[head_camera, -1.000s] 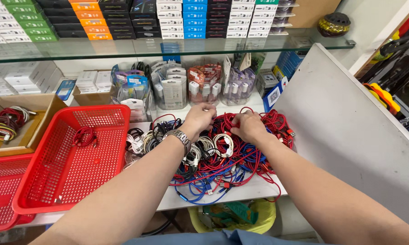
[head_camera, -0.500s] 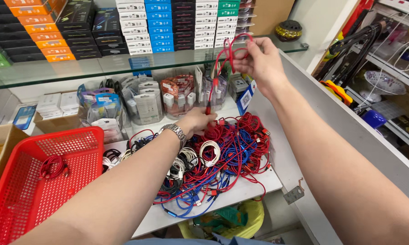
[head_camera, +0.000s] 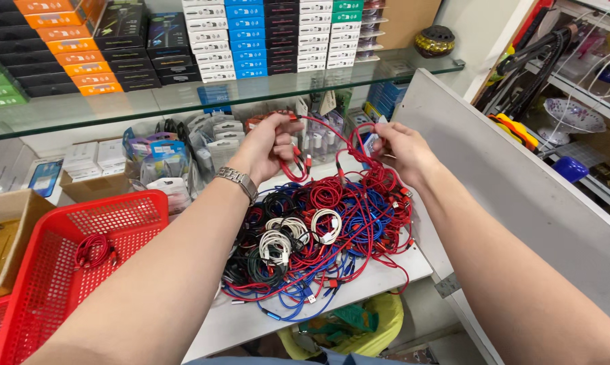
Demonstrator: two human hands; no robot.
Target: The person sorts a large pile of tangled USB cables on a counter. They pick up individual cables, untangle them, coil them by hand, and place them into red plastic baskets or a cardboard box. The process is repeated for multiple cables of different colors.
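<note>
Between the two raised hands runs a red cable (head_camera: 325, 128): the left hand (head_camera: 268, 145), a metal watch (head_camera: 237, 181) on its wrist, is closed around one end, and the right hand (head_camera: 396, 149) pinches the other end in curled fingers. Just below both lies a tangled heap of cables (head_camera: 318, 236), red, blue, white and black, on the white bench (head_camera: 251, 324). Further left of the left hand stands a red basket (head_camera: 68, 270) holding one coiled red cable (head_camera: 94, 251).

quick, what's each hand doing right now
Left hand: closed on one end of a red cable, lifted above the cable pile.
Right hand: closed on the same red cable's other end.
</note>
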